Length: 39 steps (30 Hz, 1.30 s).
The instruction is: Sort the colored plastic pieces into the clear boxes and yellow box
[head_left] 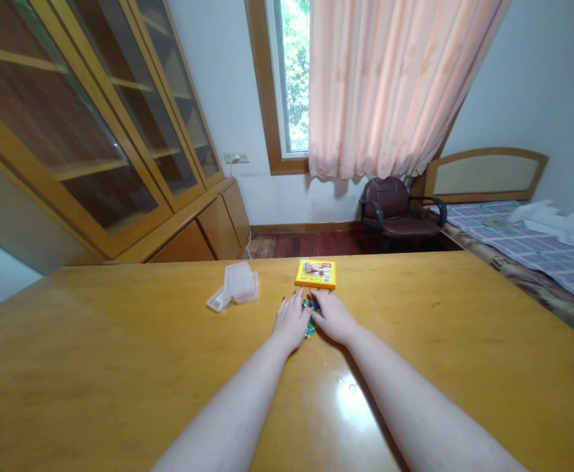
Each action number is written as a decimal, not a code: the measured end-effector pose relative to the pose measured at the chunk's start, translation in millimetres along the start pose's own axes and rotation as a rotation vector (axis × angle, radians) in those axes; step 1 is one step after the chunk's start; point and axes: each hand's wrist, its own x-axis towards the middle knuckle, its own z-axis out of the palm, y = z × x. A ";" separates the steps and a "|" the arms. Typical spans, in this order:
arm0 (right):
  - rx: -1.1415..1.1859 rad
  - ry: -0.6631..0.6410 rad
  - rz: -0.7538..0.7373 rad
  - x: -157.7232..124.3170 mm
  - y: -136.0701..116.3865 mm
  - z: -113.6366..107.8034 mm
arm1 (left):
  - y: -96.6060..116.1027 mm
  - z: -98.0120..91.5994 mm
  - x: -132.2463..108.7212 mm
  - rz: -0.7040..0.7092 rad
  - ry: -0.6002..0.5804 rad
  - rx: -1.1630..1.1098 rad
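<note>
A small heap of shiny green, blue and yellow pieces lies on the wooden table, too small for me to tell their kind. My left hand rests along the heap's left side, fingers stretched forward and apart. On the other side, my right hand curves around the heap with its fingers extended and the thumb reaching toward the left hand. Both hands touch the edges of the pieces, and partly hide them. Just beyond the fingertips lies a flat yellow box with printed pictures on its top.
Clear plastic boxes sit left of the hands, partly overlapping. The wooden table reaches toward a glass-door cabinet at the left. Past the far edge stand a brown armchair and, at the right, a bed.
</note>
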 end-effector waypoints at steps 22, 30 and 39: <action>0.502 0.190 0.168 -1.0 -9.9 17.6 | 10.0 -0.1 -10.3 0.051 -0.002 0.100; 0.619 0.393 0.434 10.3 20.2 23.9 | 16.7 -2.9 -14.7 0.269 -0.152 0.163; 0.812 0.314 0.411 3.7 -4.5 29.5 | 18.5 -3.7 -18.5 0.297 -0.098 0.083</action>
